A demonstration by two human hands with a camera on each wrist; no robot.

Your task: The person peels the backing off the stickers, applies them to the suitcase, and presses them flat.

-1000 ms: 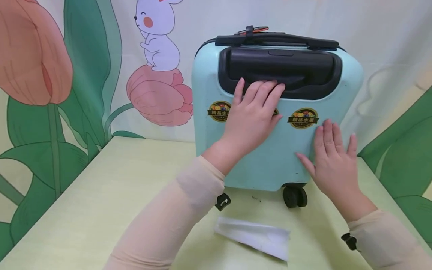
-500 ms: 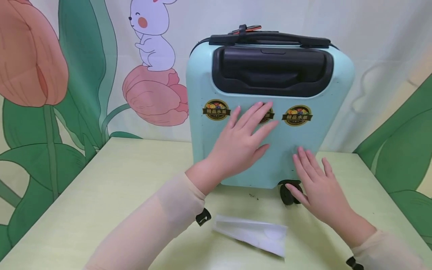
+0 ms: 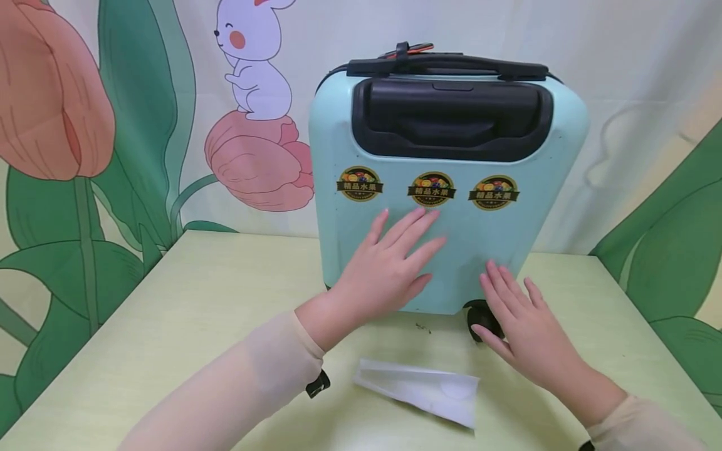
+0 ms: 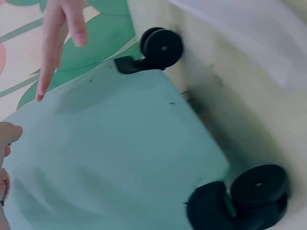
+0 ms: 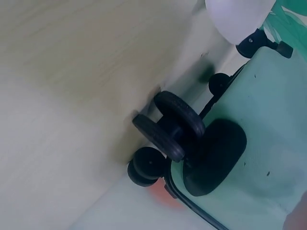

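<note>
A mint-green suitcase (image 3: 468, 244) stands upright on its wheels (image 3: 484, 322), with a black recessed handle panel (image 3: 451, 119) near its top. Three round fruit stickers run in a row across its front: the left sticker (image 3: 360, 184), the middle sticker (image 3: 431, 189) and the right sticker (image 3: 493, 193). Spread and nearly straight, the fingers of my left hand (image 3: 378, 272) overlap the suitcase front just below the middle sticker. My right hand (image 3: 530, 332), also with straight fingers, is by the lower right corner, over the wheel. Neither hand holds anything.
A folded strip of white paper (image 3: 420, 391) lies on the pale green table (image 3: 237, 300) in front of the suitcase. Behind stands a cloth backdrop (image 3: 395, 25) printed with tulips and a rabbit. A black carry handle (image 3: 445, 62) tops the suitcase.
My left hand has come down from the handle panel to below the stickers, uncovering the middle one. My right hand has slid lower along the right side. The suitcase sits slightly further left in view.
</note>
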